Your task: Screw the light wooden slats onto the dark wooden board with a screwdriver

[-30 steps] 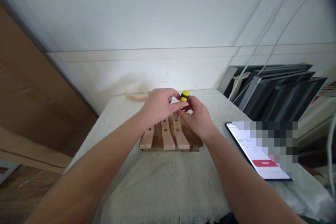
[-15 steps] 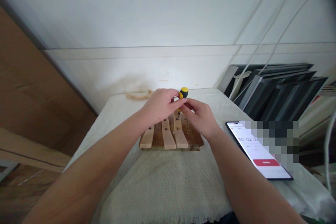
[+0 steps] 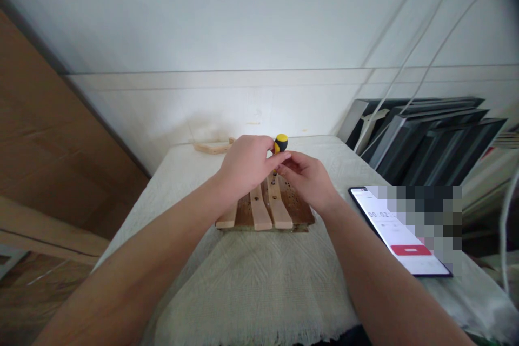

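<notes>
A short screwdriver [image 3: 281,142] with a yellow and black handle stands nearly upright, its tip down at a hole in the rightmost pale wooden piece [image 3: 280,212]. My left hand [image 3: 246,165] is closed around the handle from the left. My right hand [image 3: 308,177] is closed too, its fingers pinched around the lower part of the screwdriver; its fingertips are partly hidden. Two more pale pieces, a middle one [image 3: 260,212] and a left one [image 3: 227,219], lie on the same brown wooden board [image 3: 243,216]. The board has many small holes.
A curved wooden piece [image 3: 211,148] lies at the back of the cloth-covered table [image 3: 259,286], near the white wall. On the right lies a phone [image 3: 399,235] showing a timer. Several dark panels [image 3: 430,146] lean beyond it, with white cables [image 3: 405,54] hanging in front.
The screwdriver handle and my left hand have shifted slightly left. The near end of the rightmost wooden piece has moved a little to the right. My right hand stays almost in place.
</notes>
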`<state>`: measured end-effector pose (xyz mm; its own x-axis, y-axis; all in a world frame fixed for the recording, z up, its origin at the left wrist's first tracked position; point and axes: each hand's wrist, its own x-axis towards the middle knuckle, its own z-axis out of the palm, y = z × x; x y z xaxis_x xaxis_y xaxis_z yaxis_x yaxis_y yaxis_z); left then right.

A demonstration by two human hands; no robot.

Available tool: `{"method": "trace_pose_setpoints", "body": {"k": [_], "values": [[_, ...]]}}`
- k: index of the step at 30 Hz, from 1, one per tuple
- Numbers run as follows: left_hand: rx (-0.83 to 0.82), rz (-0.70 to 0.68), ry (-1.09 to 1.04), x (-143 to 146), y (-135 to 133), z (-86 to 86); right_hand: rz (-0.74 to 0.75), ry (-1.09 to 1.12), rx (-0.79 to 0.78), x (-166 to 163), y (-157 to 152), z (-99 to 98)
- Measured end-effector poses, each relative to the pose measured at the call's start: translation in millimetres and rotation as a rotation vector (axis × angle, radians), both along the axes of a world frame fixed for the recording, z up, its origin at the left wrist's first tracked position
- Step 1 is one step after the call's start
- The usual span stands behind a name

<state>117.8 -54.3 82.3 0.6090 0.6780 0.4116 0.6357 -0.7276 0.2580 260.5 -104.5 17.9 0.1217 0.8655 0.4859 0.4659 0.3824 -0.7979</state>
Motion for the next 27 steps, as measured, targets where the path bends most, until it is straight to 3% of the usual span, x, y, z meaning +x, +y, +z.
{"method": "trace_pose_setpoints", "body": {"k": [7,13,22,27], "values": [[-0.044,-0.039,0.034,0.2,1.8,1.4,-0.026,-0.041,-0.016,3.2,-0.1,-0.1],[-0.08,0.033,-0.062,1.0,6.1,-3.8,-0.03,0.0,-0.076,5.7,2.2,-0.4],[-0.055,-0.111,-0.023,2.2,-1.5,-1.2,-0.025,-0.076,-0.011,6.6,-2.3,6.3],[-0.106,0.014,0.107,-5.8,0.7,9.7,0.025,-0.004,-0.065,7.0,1.1,1.9]]}}
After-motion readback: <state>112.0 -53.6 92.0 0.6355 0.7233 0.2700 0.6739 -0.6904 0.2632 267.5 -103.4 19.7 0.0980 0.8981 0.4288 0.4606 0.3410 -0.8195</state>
